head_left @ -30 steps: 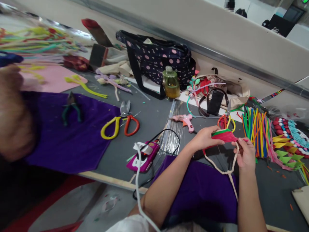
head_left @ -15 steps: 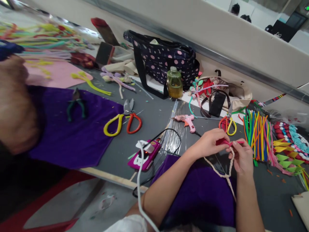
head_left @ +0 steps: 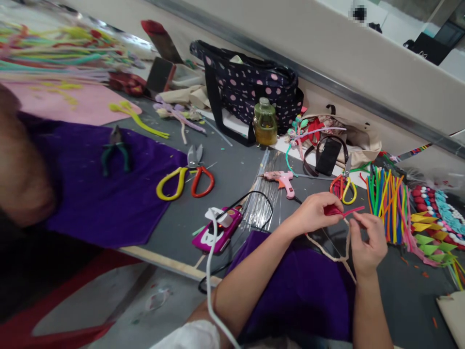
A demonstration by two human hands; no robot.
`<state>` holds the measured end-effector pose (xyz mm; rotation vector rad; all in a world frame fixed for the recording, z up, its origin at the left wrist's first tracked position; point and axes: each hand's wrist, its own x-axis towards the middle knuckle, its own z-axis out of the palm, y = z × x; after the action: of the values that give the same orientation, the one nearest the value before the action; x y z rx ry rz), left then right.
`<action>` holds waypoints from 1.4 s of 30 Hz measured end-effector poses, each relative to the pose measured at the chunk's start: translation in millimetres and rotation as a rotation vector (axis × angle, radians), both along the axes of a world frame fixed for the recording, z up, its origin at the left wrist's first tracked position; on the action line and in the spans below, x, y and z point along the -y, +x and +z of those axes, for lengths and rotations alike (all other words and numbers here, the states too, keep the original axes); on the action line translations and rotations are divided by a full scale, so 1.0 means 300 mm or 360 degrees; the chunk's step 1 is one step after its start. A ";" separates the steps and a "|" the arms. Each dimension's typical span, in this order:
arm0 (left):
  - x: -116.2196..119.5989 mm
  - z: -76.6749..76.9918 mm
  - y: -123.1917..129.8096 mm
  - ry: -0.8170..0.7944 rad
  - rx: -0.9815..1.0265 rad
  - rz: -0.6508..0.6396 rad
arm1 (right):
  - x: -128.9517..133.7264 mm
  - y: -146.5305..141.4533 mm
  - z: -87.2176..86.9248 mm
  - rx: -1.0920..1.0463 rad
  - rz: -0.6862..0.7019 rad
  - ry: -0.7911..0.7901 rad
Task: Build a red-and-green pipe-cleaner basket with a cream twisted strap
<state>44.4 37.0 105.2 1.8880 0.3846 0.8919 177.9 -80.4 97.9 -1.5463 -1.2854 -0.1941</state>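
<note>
My left hand (head_left: 319, 212) pinches a thin pink-red strip (head_left: 353, 210), whose free end sticks out to the right. A cream braided cord (head_left: 329, 257) hangs below the strip and forks above a purple cloth (head_left: 298, 286) near my body. My right hand (head_left: 369, 242) is just right of the cord's top, its thumb and forefinger drawn together; whatever lies between them is too small to make out. Beyond my hands, a pink glue gun (head_left: 283, 182) and scissors with red and yellow handles (head_left: 343, 186) lie on the dark table.
Another person's arm (head_left: 25, 160) reaches in at left, beside green-handled pliers (head_left: 115, 152) on purple cloth. Larger scissors (head_left: 187, 177), a magenta device (head_left: 218, 231) and a white cable (head_left: 210, 271) are left of my arms. Colourful sticks (head_left: 387, 203) lie at right; a bottle (head_left: 265, 121) stands behind.
My right fingertips have come off the pink-red strip and moved slightly down and right. My left hand keeps its hold. The other person's hand with a blue object has left the view.
</note>
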 end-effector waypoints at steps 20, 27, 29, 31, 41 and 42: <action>0.004 0.017 0.001 0.0101 0.0194 -0.0068 | -0.029 0.056 0.111 -0.0419 0.0544 -0.0752; 0.007 0.013 0.012 -0.0160 0.0250 0.0145 | -0.050 0.060 0.149 0.0242 0.0456 -0.0696; 0.005 0.012 0.012 -0.0259 0.0227 0.0144 | -0.052 0.064 0.157 0.0434 0.0458 -0.0762; 0.002 0.010 0.013 -0.0409 0.0193 0.0137 | -0.054 0.072 0.167 0.0654 0.0491 -0.0795; -0.008 -0.019 0.026 -0.1165 0.0248 -0.0114 | -0.069 0.069 0.150 0.1833 0.0299 -0.0508; -0.009 -0.022 0.027 -0.1183 0.0251 -0.0133 | -0.067 0.070 0.146 0.1864 0.0314 -0.0451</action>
<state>52.4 39.8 98.8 1.1354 0.4583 0.7024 198.9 -60.2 141.8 -1.5347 -2.4350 -0.9138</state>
